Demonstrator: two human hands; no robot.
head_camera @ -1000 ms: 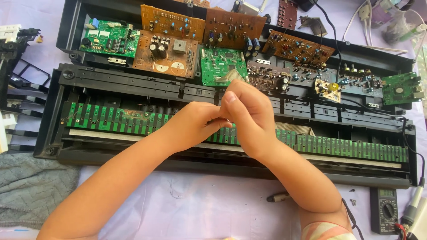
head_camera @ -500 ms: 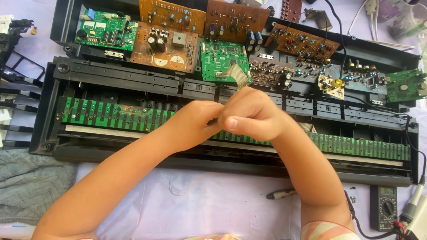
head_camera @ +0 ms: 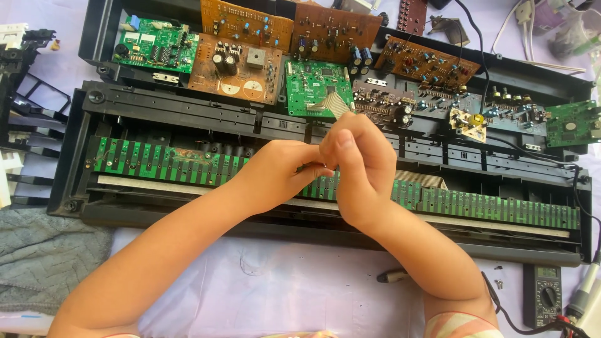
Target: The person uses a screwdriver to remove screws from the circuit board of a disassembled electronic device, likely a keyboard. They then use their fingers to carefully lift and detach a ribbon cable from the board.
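- Head view is looking straight down on a lilac cloth [head_camera: 294,294], where a grey folded fabric [head_camera: 44,263] is lying at the near left edge and a dark multimeter [head_camera: 543,294] is sitting at the near right, its black lead trailing beside the right forearm.
- Lying on the cloth between the forearms and the meter is a small dark-handled tool [head_camera: 391,275], with bare cloth around it.
- Just beyond, the long black keyboard chassis [head_camera: 188,216] is spanning nearly the whole width, its near rail running close to both wrists.
- Inside it, a green contact board [head_camera: 156,166] is stretching left to right, showing open on either side of the hands.
- Meeting over the middle of that board, the left hand [head_camera: 275,172] is closing its fingertips together with those of the right hand [head_camera: 360,166], which is pinching a grey ribbon cable [head_camera: 338,105].
- That cable is rising from the pinched fingers toward the far side, its free end lying over a green circuit board [head_camera: 310,81].
- Farther back, brown circuit boards [head_camera: 247,44] and another green one are crowding the rear tray, leaving little room between them.
- At the far right corner, cables and a clear container [head_camera: 573,28] are lying outside the chassis edge.
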